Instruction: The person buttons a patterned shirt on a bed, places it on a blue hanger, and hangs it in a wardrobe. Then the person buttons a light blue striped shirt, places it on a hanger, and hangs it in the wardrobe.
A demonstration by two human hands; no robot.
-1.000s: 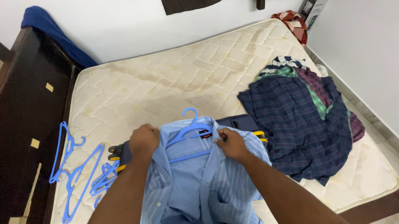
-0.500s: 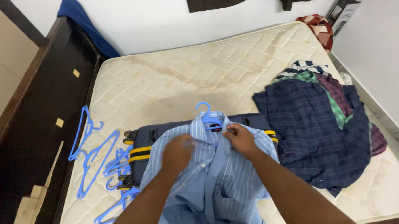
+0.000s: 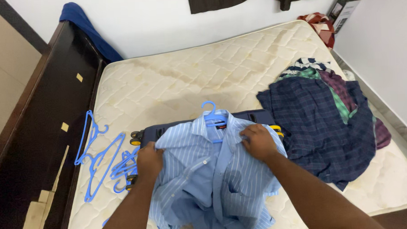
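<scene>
Loose blue plastic hangers (image 3: 96, 156) lie in a heap at my left on the stained cream quilted mattress (image 3: 188, 79), beside the dark wooden bed frame (image 3: 46, 120). To my right sits a pile of dark checked shirts (image 3: 323, 119). A blue cloth (image 3: 85, 26) drapes over the frame's far corner, and a cardboard box (image 3: 344, 3) leans against the white wall.

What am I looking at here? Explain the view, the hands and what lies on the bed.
No machine here: a person wears a camera on the head, looking down at their own hands. The left hand and right hand each grip a light blue striped shirt on a blue hanger, lying over a dark suitcase on a bare mattress. Spare hangers lie to the left, a pile of checked shirts to the right.
</scene>
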